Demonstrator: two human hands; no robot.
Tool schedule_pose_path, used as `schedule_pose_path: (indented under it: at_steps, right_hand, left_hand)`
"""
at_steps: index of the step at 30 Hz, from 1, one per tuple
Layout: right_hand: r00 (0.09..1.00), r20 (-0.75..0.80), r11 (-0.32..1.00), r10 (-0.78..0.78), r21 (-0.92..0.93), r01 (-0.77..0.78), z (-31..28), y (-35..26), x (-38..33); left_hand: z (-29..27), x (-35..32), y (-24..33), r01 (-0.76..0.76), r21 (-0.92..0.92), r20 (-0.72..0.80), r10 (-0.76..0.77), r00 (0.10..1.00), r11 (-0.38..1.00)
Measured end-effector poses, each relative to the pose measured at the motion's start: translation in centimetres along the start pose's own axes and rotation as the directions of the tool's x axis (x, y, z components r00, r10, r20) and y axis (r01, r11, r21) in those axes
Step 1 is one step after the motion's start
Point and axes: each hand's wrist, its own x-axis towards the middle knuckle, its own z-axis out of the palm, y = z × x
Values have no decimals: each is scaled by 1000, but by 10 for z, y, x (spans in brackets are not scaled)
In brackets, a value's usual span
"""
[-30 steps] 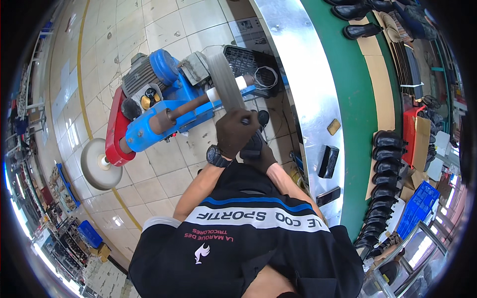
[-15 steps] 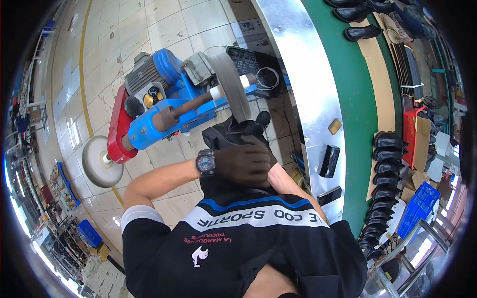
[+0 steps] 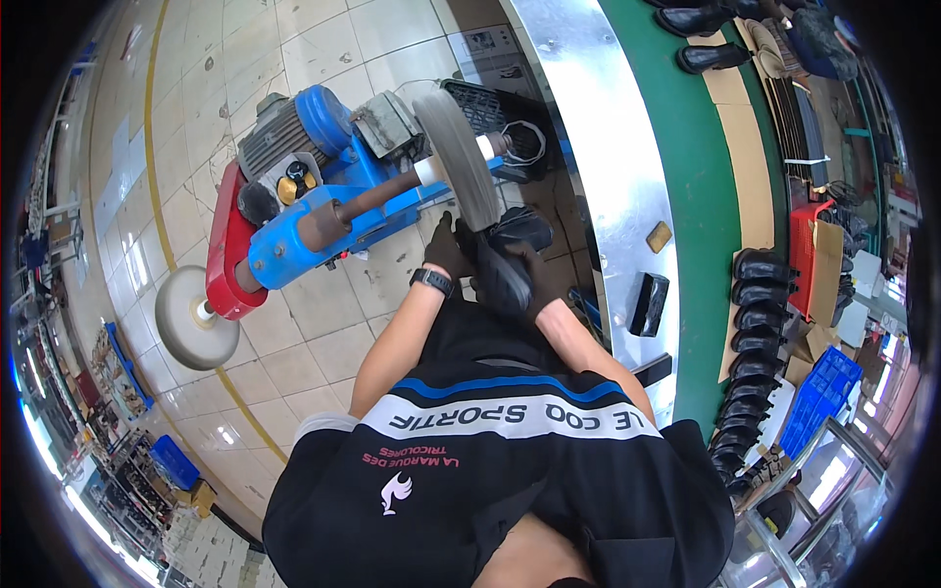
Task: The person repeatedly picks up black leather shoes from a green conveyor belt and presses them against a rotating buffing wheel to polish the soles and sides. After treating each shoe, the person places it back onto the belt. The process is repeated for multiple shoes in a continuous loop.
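Observation:
Both my hands wear dark gloves and hold a black shoe [image 3: 505,278] in front of my body. My left hand [image 3: 447,253], below a black wristwatch, grips the shoe's left side; its fingers are partly hidden. Around the right side closes my right hand [image 3: 537,282]. The shoe's upper end lies against or just under the rim of a grey buffing wheel [image 3: 457,162]; actual contact cannot be made out. This wheel sits on the shaft of a blue polishing machine [image 3: 294,247] with a red belt guard [image 3: 227,245].
A white wheel [image 3: 196,318] is on the machine's left end. To the right runs a metal-edged green bench [image 3: 701,196] with a row of black shoes [image 3: 760,323], a tan block [image 3: 659,236] and a black box-like object [image 3: 649,304]. A black crate [image 3: 480,106] stands behind the wheel.
My left hand has moved from across my right forearm to the shoe's left side. The shoe, hidden before, now shows between both hands below the wheel. The view has shifted slightly.

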Motion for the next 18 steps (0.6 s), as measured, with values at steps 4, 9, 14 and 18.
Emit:
schedule_pose_path:
  at_steps: [4, 9, 14, 18]
  right_hand:
    - [995, 13, 995, -102, -21, 102, -20, -8, 21]
    - [979, -115, 971, -169, -191, 145, -20, 13, 20]
    - [940, -185, 923, -287, -317, 219, -8, 33, -9]
    - [969, -163, 952, -188, -273, 139, -12, 20, 8]
  left_hand:
    - [27, -12, 164, 407, -853, 226, -472, 852, 327]
    - [18, -18, 119, 256, -887, 111, -360, 926, 385]
    - [16, -50, 95, 166, -906, 16, -360, 933, 389]
    - [8, -40, 100, 217, -900, 113, -278, 954, 379]
